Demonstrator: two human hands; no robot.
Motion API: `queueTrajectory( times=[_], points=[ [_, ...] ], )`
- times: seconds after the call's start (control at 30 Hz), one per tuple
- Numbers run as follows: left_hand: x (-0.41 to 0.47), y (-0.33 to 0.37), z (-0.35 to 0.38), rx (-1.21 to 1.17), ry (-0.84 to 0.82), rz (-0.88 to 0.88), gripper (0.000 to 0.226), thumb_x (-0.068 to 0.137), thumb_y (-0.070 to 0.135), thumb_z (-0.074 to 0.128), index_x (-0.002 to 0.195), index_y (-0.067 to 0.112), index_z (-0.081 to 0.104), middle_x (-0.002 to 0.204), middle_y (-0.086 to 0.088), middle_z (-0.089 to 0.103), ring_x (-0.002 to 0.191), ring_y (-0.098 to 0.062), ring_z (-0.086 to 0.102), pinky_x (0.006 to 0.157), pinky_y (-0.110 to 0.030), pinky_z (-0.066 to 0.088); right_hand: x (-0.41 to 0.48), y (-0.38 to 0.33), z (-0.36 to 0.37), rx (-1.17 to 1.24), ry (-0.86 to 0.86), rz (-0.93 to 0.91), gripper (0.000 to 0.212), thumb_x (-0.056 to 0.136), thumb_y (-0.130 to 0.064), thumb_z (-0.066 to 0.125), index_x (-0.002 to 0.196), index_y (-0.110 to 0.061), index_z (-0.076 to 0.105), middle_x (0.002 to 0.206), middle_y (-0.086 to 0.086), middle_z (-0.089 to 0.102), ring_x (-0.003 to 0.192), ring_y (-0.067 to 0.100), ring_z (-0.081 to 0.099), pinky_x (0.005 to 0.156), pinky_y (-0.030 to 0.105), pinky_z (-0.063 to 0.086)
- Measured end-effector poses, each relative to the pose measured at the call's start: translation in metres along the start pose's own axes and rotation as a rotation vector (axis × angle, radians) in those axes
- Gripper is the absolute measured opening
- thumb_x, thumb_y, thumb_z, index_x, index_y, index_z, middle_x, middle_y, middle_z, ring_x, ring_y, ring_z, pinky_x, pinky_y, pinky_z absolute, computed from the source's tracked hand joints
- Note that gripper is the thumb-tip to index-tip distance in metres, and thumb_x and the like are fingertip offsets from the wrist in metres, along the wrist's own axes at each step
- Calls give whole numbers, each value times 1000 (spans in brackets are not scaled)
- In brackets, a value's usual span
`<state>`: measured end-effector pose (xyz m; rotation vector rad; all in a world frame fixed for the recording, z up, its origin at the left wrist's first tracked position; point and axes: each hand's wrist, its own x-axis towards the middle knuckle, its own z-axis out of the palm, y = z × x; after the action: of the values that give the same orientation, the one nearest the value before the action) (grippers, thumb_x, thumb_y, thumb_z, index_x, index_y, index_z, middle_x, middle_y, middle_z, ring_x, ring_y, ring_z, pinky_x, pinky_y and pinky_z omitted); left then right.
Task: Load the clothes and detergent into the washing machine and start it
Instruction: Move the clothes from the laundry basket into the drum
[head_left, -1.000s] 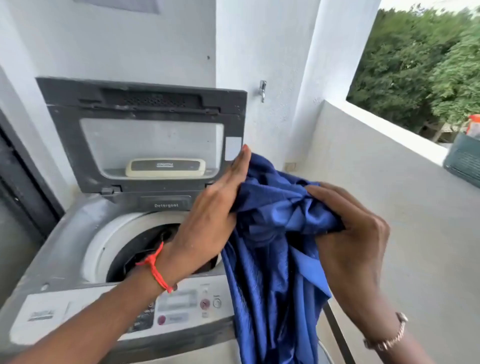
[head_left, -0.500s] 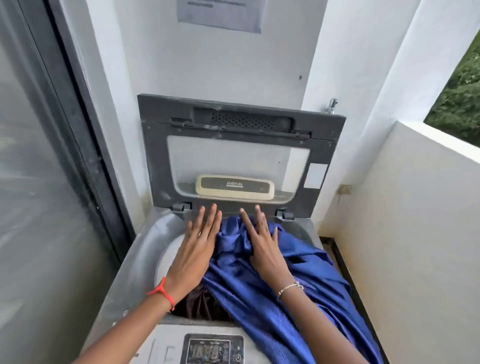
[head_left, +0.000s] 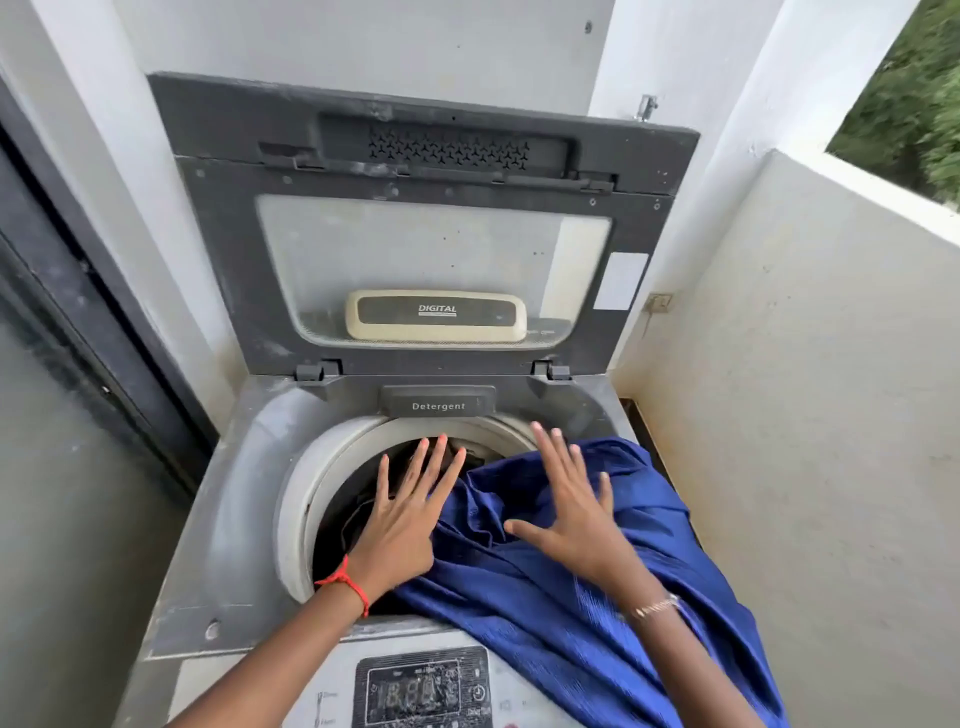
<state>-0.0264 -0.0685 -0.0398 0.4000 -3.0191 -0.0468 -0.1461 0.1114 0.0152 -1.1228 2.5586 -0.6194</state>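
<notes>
- Looks down on a washing machine (head_left: 234, 519) with its lid (head_left: 218, 260) raised upright at the back edge.
- Shows a blue garment (head_left: 571, 613) draped over the right rim of the drum and down the machine's front-right corner.
- Finds the left hand (head_left: 405, 525) over the drum opening at the garment's left edge, fingers straight and spread.
- Finds the right hand (head_left: 576, 514) flat on the garment, fingers spread.
- Glimpses dark clothes (head_left: 358, 519) inside the drum.
- Reads "Detergent" on the drawer (head_left: 438, 402) at the back rim.

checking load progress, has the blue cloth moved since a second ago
Yes: the blue cloth came down from mid-air onto the right side of the drum opening, just short of the Detergent drawer.
</notes>
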Motion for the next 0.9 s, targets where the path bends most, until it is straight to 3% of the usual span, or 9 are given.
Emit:
queueTrajectory(
  times=[0.13, 0.2, 0.3, 0.43, 0.53, 0.63, 0.77, 0.83, 0.9],
  points=[
    [13, 39, -20, -159, -41, 200, 97, 78, 48, 38, 139, 26, -35, 153, 3, -30, 139, -15, -29, 110, -66, 5, -84, 38, -35, -22, 2, 167, 129, 41, -88, 54, 130, -52, -32, 143, -28, -35, 134, 7, -33, 111, 48, -7],
    [16, 70, -31, -178, -125, 372, 110, 73, 76, 34, 140, 21, -33, 149, 7, -38, 137, -14, -34, 109, -65, -9, -121, 55, -38, -75, -77, 288, 143, 29, -90, 55, 126, -47, -40, 137, -22, -46, 133, 9, -35, 113, 52, 2],
    [17, 114, -37, -122, -144, 614, 128, 60, 85, 45, 146, 16, -22, 152, 1, -32, 139, -20, -30, 101, -71, -16, -159, 72, -32, -107, -140, 432, 155, 4, -96, 38, 118, -38, -50, 134, -13, -50, 132, 5, -29, 114, 47, 13],
    [21, 144, -26, -98, -221, 767, 140, 54, 79, 63, 144, 20, -26, 151, 1, -34, 139, -21, -32, 99, -74, -15, -182, 85, -11, -20, -82, 503, 141, 21, -80, 53, 97, -44, -61, 128, -17, -52, 129, 1, -23, 114, 42, 19],
    [27, 152, -23, -66, -256, 762, 139, 54, 80, 62, 144, 22, -26, 151, 0, -35, 138, -24, -33, 99, -74, -15, -186, 99, 6, 44, 19, 468, 137, 28, -67, 58, 103, -51, -56, 120, -24, -60, 134, 8, -19, 112, 46, 26],
    [30, 156, -25, -59, -327, 710, 126, 65, 78, 55, 142, 25, -30, 149, 1, -37, 137, -24, -34, 104, -68, -16, -179, 124, 26, 152, 151, 349, 132, 56, -26, 74, 124, -59, -34, 143, -24, -38, 140, 6, 1, 101, 40, 39],
    [26, 164, -29, -120, -429, 694, 79, 98, 34, 42, 146, 19, -18, 155, 2, -25, 142, -26, -20, 117, -53, 6, -170, 126, 27, 169, 245, 258, 95, 83, 0, 54, 136, -51, -6, 150, -20, 17, 137, 7, 28, 99, 1, 17],
    [23, 166, -31, -163, -417, 697, 74, 92, -8, 32, 149, 14, -10, 157, 1, -18, 144, -22, -16, 118, -44, 12, -170, 126, 12, 142, 208, 287, 91, 75, 12, 48, 134, -50, 16, 122, -3, 59, 108, 16, 59, 75, 2, 30],
    [23, 165, -33, -218, -367, 699, 83, 80, -22, 25, 149, 11, -5, 157, -1, -15, 144, -16, -12, 119, -36, 13, -166, 127, -12, 5, 374, 276, 108, 55, 15, 50, 124, -66, 29, 71, 7, 69, 74, 22, 59, 55, 8, 33]
  ],
)
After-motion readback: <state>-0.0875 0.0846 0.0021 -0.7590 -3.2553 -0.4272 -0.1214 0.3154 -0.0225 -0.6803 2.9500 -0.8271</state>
